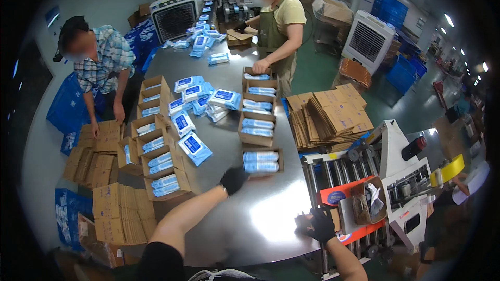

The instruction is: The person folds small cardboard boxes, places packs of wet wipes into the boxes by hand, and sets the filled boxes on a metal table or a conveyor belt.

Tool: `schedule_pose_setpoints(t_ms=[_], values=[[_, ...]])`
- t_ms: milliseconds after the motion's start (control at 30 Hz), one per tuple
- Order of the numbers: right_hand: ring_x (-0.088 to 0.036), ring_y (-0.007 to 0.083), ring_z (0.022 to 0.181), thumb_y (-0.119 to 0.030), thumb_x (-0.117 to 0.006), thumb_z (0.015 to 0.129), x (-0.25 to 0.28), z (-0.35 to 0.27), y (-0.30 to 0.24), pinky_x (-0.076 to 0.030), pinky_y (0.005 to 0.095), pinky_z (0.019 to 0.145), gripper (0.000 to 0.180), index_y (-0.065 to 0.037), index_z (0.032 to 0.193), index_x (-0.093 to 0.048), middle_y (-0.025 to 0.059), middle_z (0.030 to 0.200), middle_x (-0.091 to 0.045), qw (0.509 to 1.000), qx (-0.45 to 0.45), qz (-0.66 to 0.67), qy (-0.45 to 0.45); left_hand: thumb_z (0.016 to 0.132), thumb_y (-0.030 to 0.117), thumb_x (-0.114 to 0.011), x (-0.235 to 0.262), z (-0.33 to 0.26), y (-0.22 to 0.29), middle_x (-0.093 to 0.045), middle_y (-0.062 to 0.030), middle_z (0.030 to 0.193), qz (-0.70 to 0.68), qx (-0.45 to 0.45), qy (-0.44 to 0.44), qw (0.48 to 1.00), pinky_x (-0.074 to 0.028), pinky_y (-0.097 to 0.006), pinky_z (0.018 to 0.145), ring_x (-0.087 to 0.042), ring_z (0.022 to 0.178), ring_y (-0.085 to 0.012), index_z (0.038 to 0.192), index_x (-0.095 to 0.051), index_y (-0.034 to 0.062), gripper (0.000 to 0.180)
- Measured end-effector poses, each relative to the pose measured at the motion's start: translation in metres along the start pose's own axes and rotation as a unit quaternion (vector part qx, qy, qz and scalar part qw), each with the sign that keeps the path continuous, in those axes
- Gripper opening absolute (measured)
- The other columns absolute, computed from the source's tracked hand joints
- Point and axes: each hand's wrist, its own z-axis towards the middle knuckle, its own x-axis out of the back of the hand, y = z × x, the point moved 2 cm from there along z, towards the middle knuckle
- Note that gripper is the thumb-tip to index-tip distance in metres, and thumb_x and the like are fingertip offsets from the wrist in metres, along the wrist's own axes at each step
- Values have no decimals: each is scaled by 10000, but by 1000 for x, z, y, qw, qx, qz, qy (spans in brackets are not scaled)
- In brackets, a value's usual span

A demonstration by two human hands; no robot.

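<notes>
My left hand (234, 181), in a black glove, reaches across the steel table to the near left corner of an open carton (282, 161). Two blue-and-white wipes packs (261, 167) lie inside that carton. Whether the fingers grip its wall cannot be made out. My right hand (317, 226), also gloved in black, is held over the table's right edge with its fingers apart. It is nearest to the carton sealing machine (393, 177), beside a brown cardboard piece (335, 219), and nothing shows in its grasp.
Loose wipes packs (195, 148) lie mid-table between rows of filled cartons (172, 182). Flattened cartons (333, 114) are stacked at the right, more (122, 213) at the left. One co-worker (99, 57) stands left; another (281, 26), at the far side, touches a carton. A conveyor (208, 8) brings packs.
</notes>
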Motion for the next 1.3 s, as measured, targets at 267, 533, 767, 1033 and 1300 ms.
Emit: schedule_pose_setpoints(t_ms=[267, 533, 767, 1033, 1300], values=[[-612, 331, 895, -428, -685, 776, -13, 74, -165, -469, 466, 860, 397, -88, 977, -649, 155, 907, -645, 911, 88, 379, 139, 928, 367, -530, 39, -234, 43, -618, -193, 801, -28, -9, -225, 974, -495, -494, 663, -632, 764, -379, 910, -660, 99, 299], [-645, 323, 991, -257, -730, 841, -57, 118, -199, -517, 399, 853, 321, -37, 1050, -627, 138, 1019, -667, 882, 58, 441, -154, 821, 464, -693, -6, -221, 24, -631, -193, 1027, -199, 20, -30, 979, -475, -462, 793, -611, 938, -376, 1034, -613, 3, 514], [-535, 306, 1154, -287, -648, 832, 3, 157, -248, -350, 488, 1018, 404, -81, 1175, -591, 145, 1216, -589, 969, -21, 188, 159, 771, 407, -733, -143, -227, -21, -418, -250, 1389, -362, 103, -44, 925, -304, -453, 1099, -392, 1319, -360, 1376, -360, 4, 816], [-463, 320, 1254, -428, -689, 776, -41, 27, -172, -230, 655, 1045, 692, -157, 1367, -453, 125, 1344, -498, 985, -115, 108, 66, 734, 339, -730, -33, -10, -5, -147, -302, 1537, -79, 173, 82, 978, -389, -535, 1005, -442, 1219, -504, 1541, -59, 232, 1055], [-433, 284, 1277, -405, -670, 766, -27, 10, -81, -223, 600, 1069, 651, -169, 1338, -468, 103, 1344, -501, 994, -69, 72, 47, 814, 261, -644, 26, 118, -51, -603, -157, 820, 198, -57, 60, 977, -475, -488, 682, -619, 774, -349, 798, -650, 117, 145]])
